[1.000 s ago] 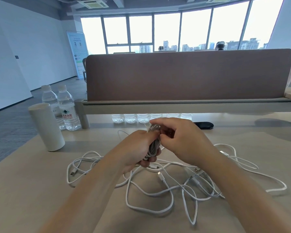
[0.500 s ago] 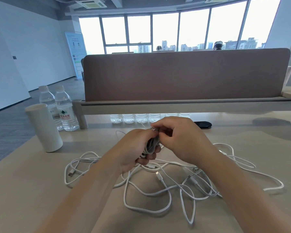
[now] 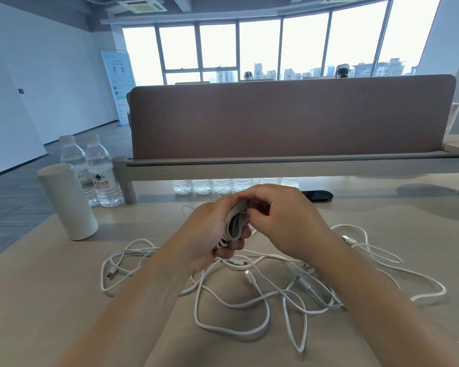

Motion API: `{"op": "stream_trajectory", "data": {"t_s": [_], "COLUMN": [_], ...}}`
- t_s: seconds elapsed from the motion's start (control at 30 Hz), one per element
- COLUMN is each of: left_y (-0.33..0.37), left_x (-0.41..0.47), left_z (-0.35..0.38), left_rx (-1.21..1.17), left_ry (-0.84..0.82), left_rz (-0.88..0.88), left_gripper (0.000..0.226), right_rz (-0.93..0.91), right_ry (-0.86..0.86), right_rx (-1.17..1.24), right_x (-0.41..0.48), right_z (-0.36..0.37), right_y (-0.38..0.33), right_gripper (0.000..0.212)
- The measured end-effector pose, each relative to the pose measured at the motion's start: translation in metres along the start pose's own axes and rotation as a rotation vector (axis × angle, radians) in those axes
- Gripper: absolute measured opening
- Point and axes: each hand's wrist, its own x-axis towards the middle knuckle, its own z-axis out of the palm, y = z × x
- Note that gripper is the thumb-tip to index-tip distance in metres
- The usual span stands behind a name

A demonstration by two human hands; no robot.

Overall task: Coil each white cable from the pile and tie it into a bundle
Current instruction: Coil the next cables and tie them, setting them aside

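Above the middle of the table [image 3: 37, 300], a coiled white cable [image 3: 235, 223] stands upright in the left hand [image 3: 210, 234], whose fingers curl around its lower loops. The right hand [image 3: 278, 215] pinches the top of the coil with bent fingertips. Beneath both hands, the pile of loose white cables [image 3: 249, 295] sprawls across the tabletop, plugs showing here and there. To the left stand a white cylinder [image 3: 68, 201] and two water bottles [image 3: 101, 170]; a brown divider [image 3: 289, 117] rises behind.
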Motion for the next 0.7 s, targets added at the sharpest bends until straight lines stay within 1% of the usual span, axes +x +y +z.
{"op": "stream_trajectory", "data": {"t_s": [0.1,0.17,0.23,0.33,0.5,0.57,0.7], "left_y": [0.003,0.006,0.009,0.006,0.004,0.004,0.004], "left_x": [0.001,0.001,0.000,0.000,0.001,0.002,0.001], "left_z": [-0.002,-0.005,-0.009,-0.011,-0.009,-0.010,-0.009], "left_rx": [-0.027,-0.036,0.016,0.129,0.135,0.142,0.186], "left_ry": [0.031,0.049,0.066,0.079,0.102,0.122,0.150], "left_rz": [0.008,0.023,0.029,0.043,0.054,0.065,0.064], "left_gripper": [0.036,0.033,0.030,0.033,0.036,0.036,0.035], "right_rz": [0.020,0.031,0.034,0.051,0.050,0.040,0.025], "right_ry": [0.029,0.017,0.006,0.023,0.046,0.037,0.073], "right_rx": [0.087,0.168,0.207,0.184,0.126,0.090,0.085], "right_x": [0.000,-0.001,-0.001,-0.002,-0.002,-0.003,-0.005], "right_z": [0.001,0.003,0.006,0.006,0.003,0.004,0.006], "right_y": [0.002,0.001,0.000,0.000,-0.002,-0.004,-0.009], "right_gripper": [0.033,0.033,0.033,0.030,0.016,0.016,0.018]}}
